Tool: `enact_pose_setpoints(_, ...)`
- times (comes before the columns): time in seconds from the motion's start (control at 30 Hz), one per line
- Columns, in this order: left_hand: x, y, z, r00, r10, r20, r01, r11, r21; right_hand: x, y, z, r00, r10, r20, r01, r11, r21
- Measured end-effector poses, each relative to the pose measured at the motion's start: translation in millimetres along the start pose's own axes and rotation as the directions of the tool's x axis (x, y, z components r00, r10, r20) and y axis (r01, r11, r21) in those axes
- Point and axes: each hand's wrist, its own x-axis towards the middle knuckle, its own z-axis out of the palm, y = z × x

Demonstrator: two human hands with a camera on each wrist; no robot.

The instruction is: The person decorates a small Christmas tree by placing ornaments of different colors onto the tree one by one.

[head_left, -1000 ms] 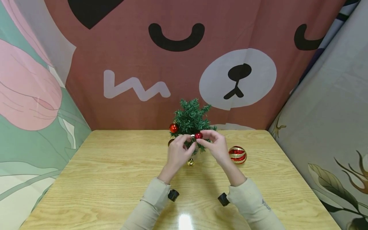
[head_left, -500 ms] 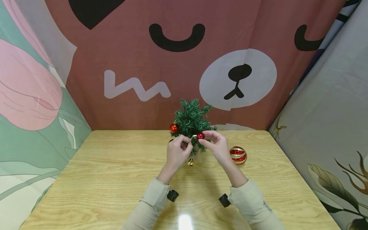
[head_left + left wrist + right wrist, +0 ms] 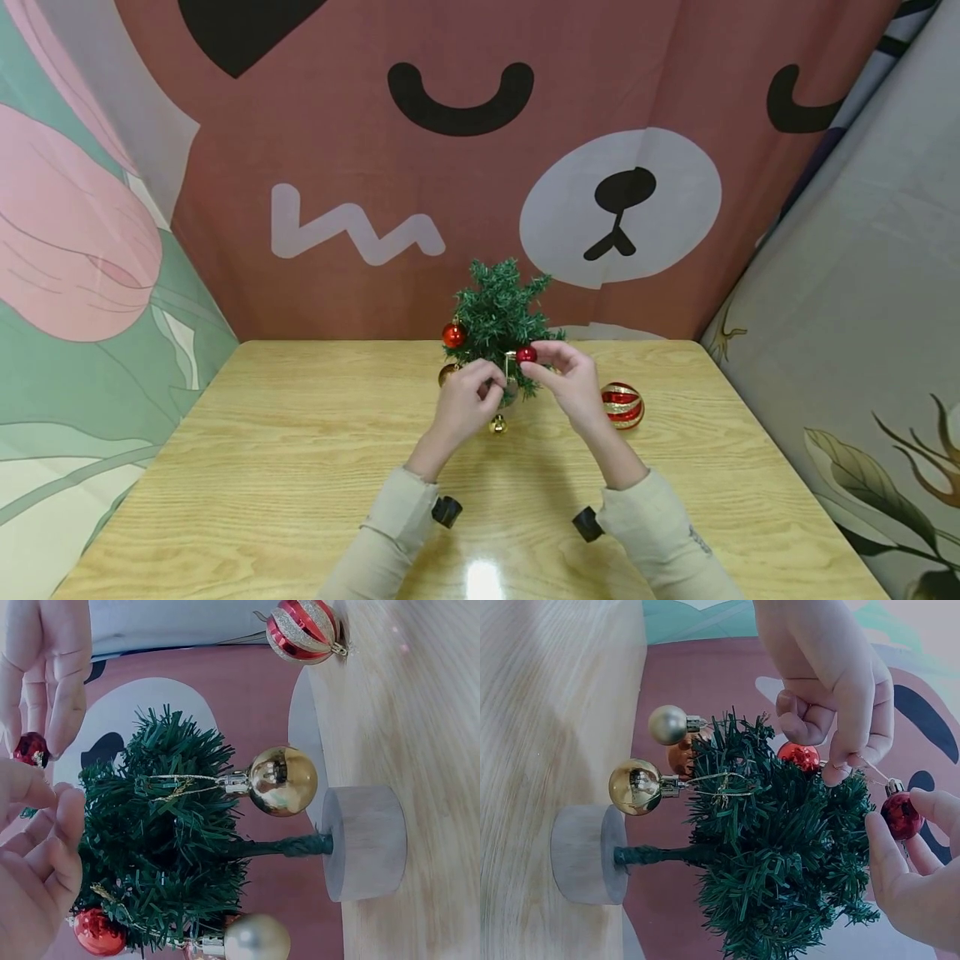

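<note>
In front of the small green Christmas tree (image 3: 501, 304), my right hand (image 3: 572, 385) pinches a dark red bauble (image 3: 901, 816) between thumb and fingers. My left hand (image 3: 468, 403) pinches the thin hanging loop (image 3: 873, 769) tied to that bauble's cap and draws it out to the left. On the tree hang a shiny gold bauble (image 3: 283, 781), a matte pale gold bauble (image 3: 667, 724) and a bright red bauble (image 3: 453, 334). A copper-coloured bauble (image 3: 682, 754) shows partly behind the pale one. The tree stands upright on a round pale base (image 3: 365, 844).
A large red ball with glittery gold stripes (image 3: 621, 406) rests on the wooden table (image 3: 300, 467), right of the tree. A printed curtain (image 3: 337, 150) hangs behind the table's far edge. Dark wrist cameras sit on both sleeves.
My left hand has moved slightly down and away from the bauble's cap, and the loop now shows stretched between the hands. My right hand has shifted a little to the right with the red bauble.
</note>
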Motion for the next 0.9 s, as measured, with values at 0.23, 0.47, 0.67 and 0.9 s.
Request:
enact_pose_setpoints(0.23,-0.3,1.1,-1.6,0.999,-0.017,0.044,0.015,0.999,0.035,-0.6,0.4,-0.8,1.0,0.01,0.0,-0.01,1.0,-0.003)
enact_pose_setpoints(0.47,-0.2,-0.2,-5.1,0.998,-0.04,0.045,0.033,0.988,0.153,-0.6,0.9,-1.7,1.0,0.004,-0.005,-0.004,1.0,-0.006)
enact_pose_setpoints(0.67,-0.2,-1.2,-5.6,0.997,-0.072,0.023,0.068,0.985,0.16,-0.7,4.0,-2.0,1.0,0.01,-0.009,-0.01,1.0,-0.027)
enact_pose_setpoints(0.9,1.9,-2.3,-4.9,0.984,-0.137,-0.11,0.149,0.983,0.107,-1.8,8.5,-3.9,1.0,0.017,-0.018,-0.018,0.997,-0.074)
